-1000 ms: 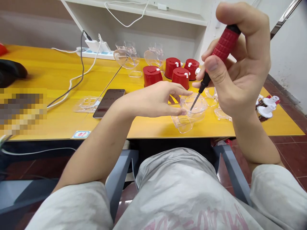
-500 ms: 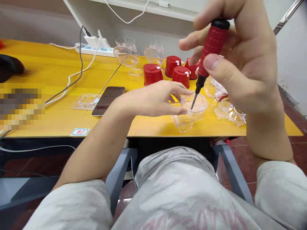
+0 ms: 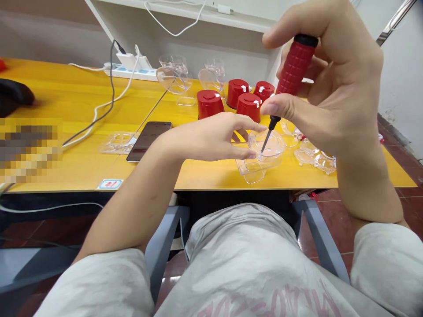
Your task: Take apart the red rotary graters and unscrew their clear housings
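Clear plastic cup [image 3: 266,152], light and brittle, best held at its rim, sits within spread fingers [image 3: 254,128] of left hand [image 3: 211,141]; right hand [image 3: 330,79] pinches red-handled screwdriver [image 3: 294,66].

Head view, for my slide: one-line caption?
Right hand holds a red-handled screwdriver to a clear plastic cup, left hand beside it.

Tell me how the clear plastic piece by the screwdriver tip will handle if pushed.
The clear plastic piece looks thin-walled, so probably light for its size and perhaps brittle. Its rounded shape on the smooth tabletop may skid or tip if pushed.
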A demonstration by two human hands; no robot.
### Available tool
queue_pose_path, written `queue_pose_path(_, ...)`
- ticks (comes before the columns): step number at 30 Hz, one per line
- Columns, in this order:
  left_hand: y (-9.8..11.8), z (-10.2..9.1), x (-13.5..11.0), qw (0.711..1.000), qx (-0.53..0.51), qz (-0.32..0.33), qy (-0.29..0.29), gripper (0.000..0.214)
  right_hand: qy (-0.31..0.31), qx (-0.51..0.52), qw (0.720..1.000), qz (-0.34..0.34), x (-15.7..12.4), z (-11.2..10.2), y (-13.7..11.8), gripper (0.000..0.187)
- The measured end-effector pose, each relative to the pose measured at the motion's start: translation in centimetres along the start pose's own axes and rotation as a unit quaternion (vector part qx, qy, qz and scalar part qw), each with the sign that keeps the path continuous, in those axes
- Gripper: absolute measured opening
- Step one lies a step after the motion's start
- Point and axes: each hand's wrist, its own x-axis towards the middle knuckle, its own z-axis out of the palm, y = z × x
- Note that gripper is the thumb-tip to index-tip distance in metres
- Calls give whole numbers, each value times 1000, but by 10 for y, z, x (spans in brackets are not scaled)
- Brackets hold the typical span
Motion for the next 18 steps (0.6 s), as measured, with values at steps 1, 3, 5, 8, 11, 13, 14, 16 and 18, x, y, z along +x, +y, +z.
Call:
queue_pose_path(1,-1,0,0,1000,2,5,3,57,2,6,1000,26,0,0,-3,52)
queue_pose_path(3,-2,0,1,1000,4,17,11,58,-2,47,997,68,-1,0,-8,61)
queue_pose_path(5,-3,0,1,1000,2,16,7,64,16,96,991,93,-2,1,-10,61)
queue_pose_path(8,-3,-1,0,1000,-4,-7,-15,74,83,142,981,100,-2,2,-2,51)
queue_pose_path(11,1,-3,0,1000,-1,-23,-22,77,141,134,979,61,-4,-4,10,50)
queue_pose_path(13,3,-4,0,999,3,-27,-23,77,138,99,984,45,-8,-11,16,49)
queue_pose_path(14,4,-4,0,999,5,-28,-23,77,121,78,989,41,-11,-14,17,48)
queue_pose_path(16,6,-5,0,999,8,-29,-23,76,92,44,995,21,-18,-20,19,49)
queue_pose_path(18,6,-5,1,999,12,-29,-21,76,85,31,996,-4,-24,-23,22,52)
